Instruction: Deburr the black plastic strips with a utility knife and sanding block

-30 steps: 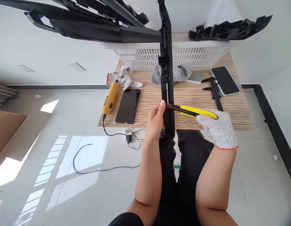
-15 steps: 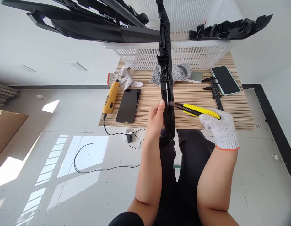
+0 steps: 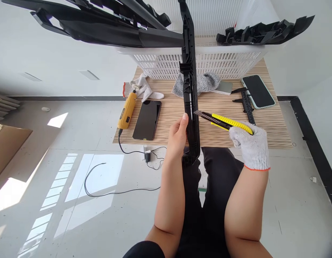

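Note:
A long black plastic trim strip (image 3: 189, 82) runs from my lap up past the basket, standing on edge. My bare left hand (image 3: 178, 138) is wrapped round its lower part from the left. My right hand (image 3: 250, 145), in a white knit glove with an orange cuff, grips a yellow utility knife (image 3: 227, 122). The knife's dark blade end points left and sits just beside the strip's right edge, near my left thumb.
A low striped wooden board (image 3: 265, 125) carries a yellow rotary tool (image 3: 126, 111), a dark phone (image 3: 147, 119), a white glove (image 3: 144, 90), a grey cloth (image 3: 206, 82), a black caliper (image 3: 246, 104) and a second phone (image 3: 258, 92). A white slatted basket (image 3: 222, 61) behind holds more black trim parts (image 3: 101, 30). Cables (image 3: 123, 179) lie on the glossy floor.
My right hand has drawn the knife a little to the right and up, so the blade tip has pulled back from across the strip to its right edge. The left hand holds still.

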A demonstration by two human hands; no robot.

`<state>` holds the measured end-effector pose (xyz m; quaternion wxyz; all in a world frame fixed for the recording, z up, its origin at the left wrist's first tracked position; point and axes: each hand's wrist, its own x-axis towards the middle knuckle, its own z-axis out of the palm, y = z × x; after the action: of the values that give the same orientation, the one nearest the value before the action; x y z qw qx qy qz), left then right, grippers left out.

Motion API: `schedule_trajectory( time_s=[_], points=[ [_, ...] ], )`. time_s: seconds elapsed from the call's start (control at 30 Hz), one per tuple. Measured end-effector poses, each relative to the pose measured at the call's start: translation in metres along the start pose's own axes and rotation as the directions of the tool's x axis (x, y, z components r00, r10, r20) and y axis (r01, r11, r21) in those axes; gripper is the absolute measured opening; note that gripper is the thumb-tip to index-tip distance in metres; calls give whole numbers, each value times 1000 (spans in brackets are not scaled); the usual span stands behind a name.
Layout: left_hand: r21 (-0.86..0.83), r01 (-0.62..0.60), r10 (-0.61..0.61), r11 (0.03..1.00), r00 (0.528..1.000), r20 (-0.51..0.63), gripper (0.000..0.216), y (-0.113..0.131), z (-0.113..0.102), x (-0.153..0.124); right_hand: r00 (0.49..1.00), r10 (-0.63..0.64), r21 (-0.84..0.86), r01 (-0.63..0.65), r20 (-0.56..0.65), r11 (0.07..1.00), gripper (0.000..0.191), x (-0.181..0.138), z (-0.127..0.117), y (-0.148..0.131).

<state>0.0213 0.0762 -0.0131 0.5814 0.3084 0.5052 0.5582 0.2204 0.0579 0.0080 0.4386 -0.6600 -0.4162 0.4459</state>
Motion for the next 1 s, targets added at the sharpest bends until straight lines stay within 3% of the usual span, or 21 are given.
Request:
schedule_trajectory(
  time_s=[0.1,0.2,0.33,0.43,0.57,0.67,0.8,0.9,1.0],
  points=[
    [19,4,-4,1000,1000,-9,48,0,0,0,997,37,-38,-34,72,999,23,0,-1,-1],
    [31,0,0,1000,1000,1,49,0,0,0,999,10,-19,-11,-47,1000,20,0,0,-3],
    [12,-2,2,1000,1000,19,49,-1,-1,1,997,35,-77,-29,69,997,22,1,-1,-3],
    [-1,-2,2,1000,1000,26,48,-2,-2,2,1000,-5,-40,5,-19,999,20,1,-2,-1],
    [-6,-11,11,1000,1000,16,47,-2,-2,3,1000,-3,-72,5,27,997,23,2,-4,2],
    [5,-4,4,1000,1000,16,49,-2,-2,2,998,-20,-38,18,-55,999,25,2,-4,2],
    [34,-32,32,999,999,21,50,-2,-2,1,999,11,-65,-9,33,998,25,1,-5,1],
    [49,-25,24,998,999,31,52,-2,-2,1,999,-9,-19,9,-41,1000,23,1,-5,0],
    [40,-38,36,998,999,35,50,-2,-2,1,998,37,-52,-35,49,998,27,1,-5,0]
  ],
)
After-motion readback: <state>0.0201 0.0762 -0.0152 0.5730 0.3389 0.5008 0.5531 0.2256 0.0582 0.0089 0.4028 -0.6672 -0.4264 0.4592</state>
